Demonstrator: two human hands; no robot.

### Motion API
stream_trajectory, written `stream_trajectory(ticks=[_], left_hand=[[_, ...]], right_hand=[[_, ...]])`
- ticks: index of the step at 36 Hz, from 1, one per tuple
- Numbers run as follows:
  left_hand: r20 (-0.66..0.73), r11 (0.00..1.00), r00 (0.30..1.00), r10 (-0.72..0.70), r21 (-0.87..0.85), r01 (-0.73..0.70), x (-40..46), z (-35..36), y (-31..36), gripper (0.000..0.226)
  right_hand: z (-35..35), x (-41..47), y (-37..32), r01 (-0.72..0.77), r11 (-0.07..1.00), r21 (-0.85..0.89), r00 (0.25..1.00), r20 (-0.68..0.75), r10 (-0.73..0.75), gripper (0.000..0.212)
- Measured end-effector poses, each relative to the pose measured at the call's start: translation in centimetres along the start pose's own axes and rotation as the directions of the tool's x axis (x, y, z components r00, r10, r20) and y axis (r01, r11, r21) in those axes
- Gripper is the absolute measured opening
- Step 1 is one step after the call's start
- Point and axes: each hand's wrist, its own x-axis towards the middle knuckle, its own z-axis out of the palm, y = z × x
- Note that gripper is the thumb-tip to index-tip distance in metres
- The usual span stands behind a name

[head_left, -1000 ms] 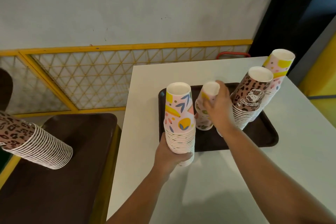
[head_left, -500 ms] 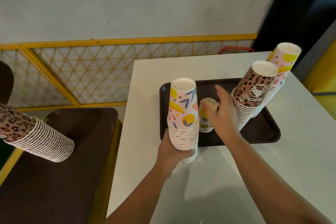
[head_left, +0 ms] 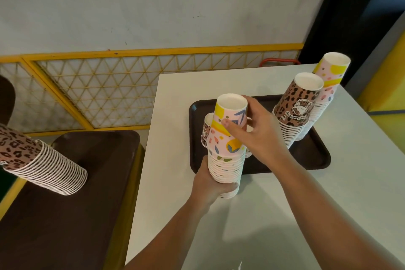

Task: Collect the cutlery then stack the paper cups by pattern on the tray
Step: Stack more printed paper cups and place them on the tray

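Right hand [head_left: 258,136]: fingers [head_left: 230,126] curled round the top cup [head_left: 228,125], now seated on the stack [head_left: 225,166]; half a second ago they were at a cup on the tray [head_left: 315,155]. Left hand [head_left: 210,184] grips the stack's base, over the tray's near edge. White bench [head_left: 328,215]; yellow lattice [head_left: 109,92] behind.

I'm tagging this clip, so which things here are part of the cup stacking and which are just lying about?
Part of the job:
- pink patterned stack gripped by the left hand
- top cup held by the right hand
- small leopard cup
- leopard stack
- far pink stack
- tray

Just lying about:
- side leopard stack
- brown table
- yellow fence
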Motion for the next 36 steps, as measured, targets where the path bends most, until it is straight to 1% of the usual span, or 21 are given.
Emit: stream_trajectory(ticks=[7, 12, 14, 16, 18, 21, 23, 27, 30, 36], left_hand=[[-0.005, 1.0, 1.0, 0.006, 0.029, -0.006, 0.0, 0.1, 0.0, 0.095], [0.002, 0.999, 1.0, 0.001, 0.032, -0.001, -0.1, 0.0, 0.0, 0.097], [-0.001, 1.0, 1.0, -0.011, 0.024, 0.011, -0.1, -0.1, 0.0, 0.091], [-0.006, 1.0, 1.0, -0.015, 0.023, 0.015, -0.2, -0.3, 0.0, 0.086], [-0.016, 1.0, 1.0, -0.015, 0.016, 0.016, -0.1, -0.5, 0.0, 0.091], [-0.033, 1.0, 0.999, -0.019, 0.005, 0.019, 0.0, -0.8, 0.1, 0.098], [-0.038, 1.0, 0.999, -0.025, 0.0, 0.025, 0.1, -1.0, 0.1, 0.099], [-0.042, 1.0, 0.999, -0.029, -0.01, 0.028, 0.2, -1.1, 0.3, 0.099], [-0.033, 1.0, 0.999, -0.025, -0.015, 0.025, 0.2, -1.1, 0.5, 0.1], [-0.014, 0.998, 1.0, -0.021, -0.052, 0.02, 0.1, -0.9, 0.6, 0.099]], right_hand=[[-0.8, 0.5, -0.6, 0.007, 1.0, 0.008, 0.997, -0.082, -0.006, 0.039], [-2.0, 1.6, -1.9, 0.028, 0.993, 0.113, 0.977, -0.215, -0.004, 0.039], [-2.8, 2.4, -2.5, 0.054, 0.984, 0.171, 0.949, -0.314, 0.003, 0.042], [-3.6, 3.2, -3.0, 0.093, 0.976, 0.197, 0.9, -0.437, 0.003, 0.051], [-4.2, 3.9, -3.1, 0.127, 0.974, 0.188, 0.843, -0.537, -0.006, 0.057], [-4.3, 4.5, -2.3, 0.137, 0.983, 0.122, 0.786, -0.618, -0.033, 0.053], [-3.8, 4.5, -1.0, 0.122, 0.992, 0.039, 0.781, -0.62, -0.072, 0.056], [-2.1, 3.8, 2.3, 0.033, 0.992, -0.122, 0.848, -0.522, -0.092, 0.061], [-0.7, 3.1, 4.7, -0.007, 0.986, -0.168, 0.887, -0.457, -0.071, 0.059], [0.7, 2.2, 7.4, -0.095, 0.973, -0.209, 0.914, -0.405, 0.002, 0.054]])
